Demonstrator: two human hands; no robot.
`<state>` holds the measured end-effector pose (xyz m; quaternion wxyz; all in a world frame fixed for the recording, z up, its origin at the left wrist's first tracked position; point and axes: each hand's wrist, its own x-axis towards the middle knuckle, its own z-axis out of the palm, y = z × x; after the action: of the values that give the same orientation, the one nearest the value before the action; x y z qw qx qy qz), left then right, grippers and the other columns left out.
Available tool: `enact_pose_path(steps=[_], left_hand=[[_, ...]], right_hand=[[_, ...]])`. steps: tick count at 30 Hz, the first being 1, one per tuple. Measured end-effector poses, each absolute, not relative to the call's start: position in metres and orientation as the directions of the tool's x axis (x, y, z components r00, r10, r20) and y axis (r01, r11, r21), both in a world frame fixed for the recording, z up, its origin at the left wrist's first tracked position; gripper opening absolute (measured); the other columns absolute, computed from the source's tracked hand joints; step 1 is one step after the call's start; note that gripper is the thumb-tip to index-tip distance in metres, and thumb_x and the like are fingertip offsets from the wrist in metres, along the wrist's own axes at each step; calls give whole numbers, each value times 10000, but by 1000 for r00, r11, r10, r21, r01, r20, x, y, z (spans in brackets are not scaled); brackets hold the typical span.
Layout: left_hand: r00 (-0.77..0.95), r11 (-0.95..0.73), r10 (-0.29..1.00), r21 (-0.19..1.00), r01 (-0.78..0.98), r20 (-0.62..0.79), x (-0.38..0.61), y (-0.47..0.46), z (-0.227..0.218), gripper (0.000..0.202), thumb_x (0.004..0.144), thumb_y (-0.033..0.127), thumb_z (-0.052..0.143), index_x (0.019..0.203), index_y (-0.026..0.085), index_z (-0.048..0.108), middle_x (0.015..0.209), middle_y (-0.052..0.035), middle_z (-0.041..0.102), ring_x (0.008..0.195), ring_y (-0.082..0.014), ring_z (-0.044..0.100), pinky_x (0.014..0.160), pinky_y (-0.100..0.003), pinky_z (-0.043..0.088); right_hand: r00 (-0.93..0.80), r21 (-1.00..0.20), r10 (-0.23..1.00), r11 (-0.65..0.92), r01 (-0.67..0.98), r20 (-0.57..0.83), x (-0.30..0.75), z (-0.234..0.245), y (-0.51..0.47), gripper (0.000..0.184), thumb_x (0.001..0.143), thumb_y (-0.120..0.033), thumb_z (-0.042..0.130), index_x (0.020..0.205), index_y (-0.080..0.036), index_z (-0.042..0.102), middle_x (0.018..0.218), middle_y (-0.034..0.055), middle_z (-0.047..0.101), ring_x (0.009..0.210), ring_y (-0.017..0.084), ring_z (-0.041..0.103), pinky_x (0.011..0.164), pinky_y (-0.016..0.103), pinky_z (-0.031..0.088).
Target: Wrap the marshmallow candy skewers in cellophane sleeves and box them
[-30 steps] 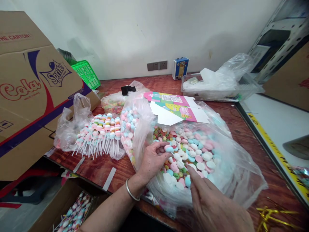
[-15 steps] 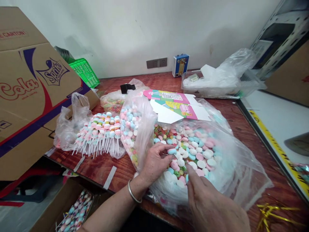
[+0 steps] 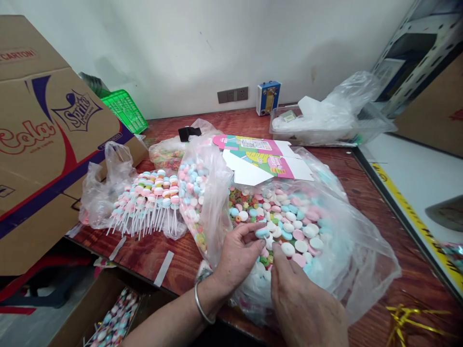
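My left hand (image 3: 238, 255), with a metal bangle at its wrist, pinches a light-blue candy (image 3: 262, 233) between thumb and fingertips. Just right of it, my right hand (image 3: 304, 299) has its fingers pressed together, pointing at the candy. Whatever those fingers hold is hidden behind them. Both hands are above an open clear plastic bag (image 3: 361, 270) of pink, white and blue button-shaped candies (image 3: 298, 235), with small ring-shaped ones among them. At left, finished candy sticks (image 3: 155, 193) lie in a fanned pile, their white sticks towards me.
A printed card box (image 3: 260, 156) lies flat behind the bag. A large carton (image 3: 43, 135) stands left, a green basket (image 3: 125, 111) behind it. At the back right is a clear plastic tub (image 3: 314, 137). Gold ties (image 3: 405, 318) lie front right. Below the table edge, a box (image 3: 77, 308) holds more candies.
My right hand has moved left and closer to my left hand. The left hand has shifted slightly right and down, still pinching the blue candy.
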<state>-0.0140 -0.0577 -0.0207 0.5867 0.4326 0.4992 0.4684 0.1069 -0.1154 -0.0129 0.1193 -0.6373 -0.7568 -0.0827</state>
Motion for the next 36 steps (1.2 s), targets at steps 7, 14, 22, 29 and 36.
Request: enact_pose_path(steps=[7, 14, 22, 29, 36], left_hand=[[126, -206, 978, 855, 475, 166, -33, -56, -15, 436, 846, 71, 493, 1241, 215, 608, 1138, -65, 677, 1059, -189, 615, 962, -349, 487], [199, -352, 915, 453, 819, 351, -56, -5, -2, 232, 902, 92, 456, 918, 172, 673, 953, -71, 631, 922, -190, 576, 856, -342, 478], [267, -338, 923, 254, 906, 276, -44, 20, -7, 233, 876, 73, 438, 845, 178, 644, 916, -77, 610, 892, -216, 531, 821, -363, 434], [322, -368, 919, 205, 907, 226, -34, 34, -18, 277, 862, 80, 452, 987, 188, 675, 1031, -97, 642, 1002, -249, 524, 916, -399, 411], [307, -350, 923, 174, 921, 232, -29, 36, -19, 260, 891, 120, 453, 987, 172, 689, 997, -115, 663, 973, -245, 562, 880, -374, 432]], right_hand=[[-96, -70, 990, 104, 992, 104, 98, -15, -82, 152, 906, -166, 476, 938, -223, 613, 752, 22, 693, 511, 146, 654, 404, 233, 212], [17, -20, 987, -20, 1000, -161, 107, 11, -58, 163, 918, -149, 434, 949, -207, 583, 866, 43, 686, 665, 183, 695, 457, 236, 250], [-4, -43, 991, -1, 999, -134, 108, 5, -39, 210, 916, -99, 385, 931, -187, 576, 836, 63, 683, 774, 244, 707, 526, 273, 343], [-27, -76, 994, 19, 997, -106, 108, 1, -35, 196, 936, -141, 387, 954, -198, 573, 855, 51, 680, 769, 244, 706, 526, 286, 335], [-5, -66, 998, 1, 998, -68, 110, 1, -33, 206, 936, -134, 380, 986, -193, 570, 873, 45, 677, 738, 240, 705, 512, 283, 340]])
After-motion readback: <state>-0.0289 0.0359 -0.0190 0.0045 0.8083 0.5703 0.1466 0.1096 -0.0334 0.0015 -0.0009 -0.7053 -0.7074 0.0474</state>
